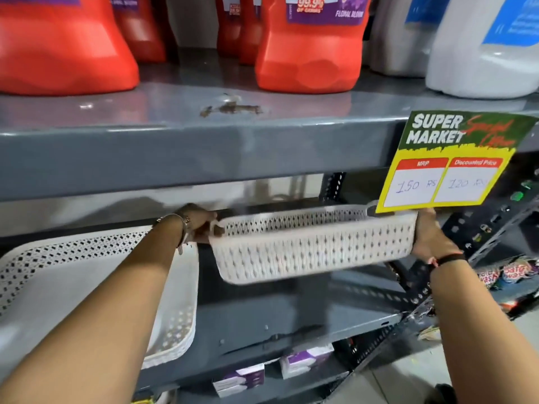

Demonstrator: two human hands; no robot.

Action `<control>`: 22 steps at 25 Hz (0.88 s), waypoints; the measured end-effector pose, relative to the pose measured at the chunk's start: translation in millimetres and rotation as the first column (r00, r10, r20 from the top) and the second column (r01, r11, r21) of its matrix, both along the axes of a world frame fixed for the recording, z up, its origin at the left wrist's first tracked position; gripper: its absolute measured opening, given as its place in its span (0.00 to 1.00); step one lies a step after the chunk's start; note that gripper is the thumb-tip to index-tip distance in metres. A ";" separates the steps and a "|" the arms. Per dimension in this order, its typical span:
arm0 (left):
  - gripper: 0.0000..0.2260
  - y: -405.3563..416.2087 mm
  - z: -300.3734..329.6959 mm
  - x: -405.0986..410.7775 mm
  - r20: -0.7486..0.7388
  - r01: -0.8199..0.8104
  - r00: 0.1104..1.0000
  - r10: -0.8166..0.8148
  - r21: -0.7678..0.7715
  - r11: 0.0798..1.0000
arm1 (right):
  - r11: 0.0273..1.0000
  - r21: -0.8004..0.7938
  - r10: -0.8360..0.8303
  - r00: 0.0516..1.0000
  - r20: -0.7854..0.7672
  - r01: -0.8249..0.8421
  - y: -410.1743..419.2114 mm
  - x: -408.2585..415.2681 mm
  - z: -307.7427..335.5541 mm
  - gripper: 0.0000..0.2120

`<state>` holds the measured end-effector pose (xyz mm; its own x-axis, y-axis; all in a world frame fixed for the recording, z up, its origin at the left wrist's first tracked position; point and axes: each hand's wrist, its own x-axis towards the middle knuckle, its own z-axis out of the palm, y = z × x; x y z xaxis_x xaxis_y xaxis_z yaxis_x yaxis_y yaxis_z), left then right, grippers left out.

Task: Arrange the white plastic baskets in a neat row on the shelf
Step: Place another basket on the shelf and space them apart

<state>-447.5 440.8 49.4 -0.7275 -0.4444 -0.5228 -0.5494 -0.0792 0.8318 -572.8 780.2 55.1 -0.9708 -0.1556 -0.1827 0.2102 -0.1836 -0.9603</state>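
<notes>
A long white perforated plastic basket (315, 246) hangs in the air above the grey middle shelf (291, 313), tilted slightly. My left hand (201, 223) grips its left end handle. My right hand (428, 234) holds its right end. A second, wider white basket (73, 290) rests on the same shelf at the left, partly covered by my left forearm. A gap of bare shelf lies between the two baskets.
The grey shelf above (204, 147) carries red detergent jugs (309, 48) and white jugs (481, 53). A yellow and green price sign (449, 167) hangs over the held basket's right end. Small purple boxes (242, 377) sit on the shelf below.
</notes>
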 end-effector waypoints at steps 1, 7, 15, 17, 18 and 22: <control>0.12 4.8 -0.4 8.9 0.085 0.069 0.994 -0.067 -0.010 0.998 | 0.987 0.146 0.056 0.995 0.080 -0.067 2.4 1.4 -7.8 0.19; 0.10 19.7 -12.4 20.9 0.336 0.267 0.915 -0.225 -0.084 0.960 | 0.439 0.898 0.076 0.997 -0.010 -0.024 6.3 0.6 -61.4 0.15; 0.13 19.5 -16.4 24.4 0.432 0.428 0.860 -0.272 -0.320 0.845 | 0.273 0.959 0.104 0.989 -0.101 0.069 -3.8 15.6 -73.3 0.19; 0.14 9.2 -12.2 35.4 0.307 0.315 0.940 -0.152 -0.603 0.733 | 0.311 0.924 0.166 0.944 -0.284 0.223 -42.6 33.5 -62.3 0.21; 0.15 3.0 -9.8 45.5 0.260 0.270 0.960 -0.102 -0.769 0.580 | 0.385 0.894 0.220 0.918 -0.330 0.230 -69.2 48.2 -55.0 0.22; 0.16 -52.8 -19.2 121.0 0.074 0.057 0.996 0.056 -0.964 0.259 | 0.578 0.807 0.511 0.823 -0.247 -0.117 -184.8 121.0 -59.2 0.25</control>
